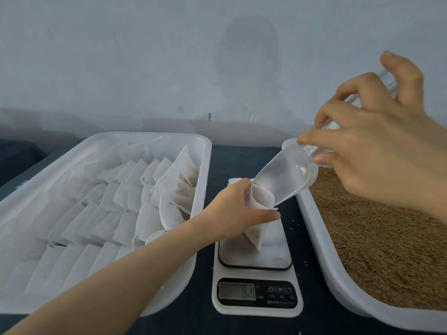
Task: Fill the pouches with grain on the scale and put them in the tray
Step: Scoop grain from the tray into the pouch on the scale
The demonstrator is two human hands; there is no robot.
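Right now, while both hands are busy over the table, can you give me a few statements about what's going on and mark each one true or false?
1. The left hand holds a pouch open on the scale. True.
2. The right hand holds a metal spoon. False: it holds a clear plastic scoop, tipped with its mouth in the pouch.
3. The grain lies in the right tray. True.
4. The left tray is full of loose grain. False: it holds white pouches, most of them flat, with a few filled ones near its right side.
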